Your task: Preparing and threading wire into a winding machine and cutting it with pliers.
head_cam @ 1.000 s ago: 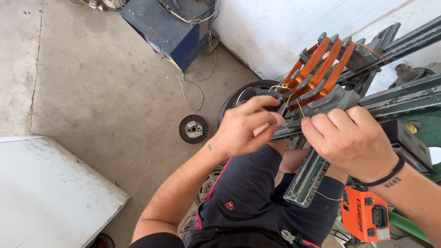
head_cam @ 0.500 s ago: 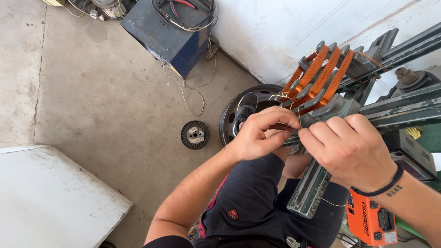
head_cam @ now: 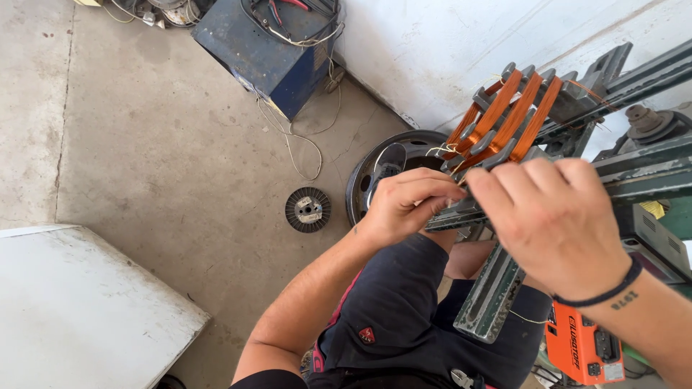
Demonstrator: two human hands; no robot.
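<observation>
A rough, stained concrete floor (head_cam: 144, 158) fills the left half of the frame, with a flat white slab (head_cam: 79, 310) at lower left and a white plastered wall (head_cam: 447, 50) along the top. A grey-green metal winding frame (head_cam: 497, 288), angular and scuffed, runs from the right edge down to lower centre. A dented blue metal box (head_cam: 267, 57) trailing loose wires sits at upper centre; a dark round wheel rim (head_cam: 375, 173) lies just below it. At upper right, glossy copper wire coils (head_cam: 508, 119) loop in parallel bands over stepped grey formers (pale tie threads hang from them). Below the coils, the right hand (head_cam: 555, 223) curls around the frame, fingers closed over it, while the left hand (head_cam: 404, 205) pinches shut at the coil's lower end; what it grips cannot be told. An orange boxy tool (head_cam: 580, 346) sits at lower right, a small ribbed black spool (head_cam: 308, 209) at centre.
</observation>
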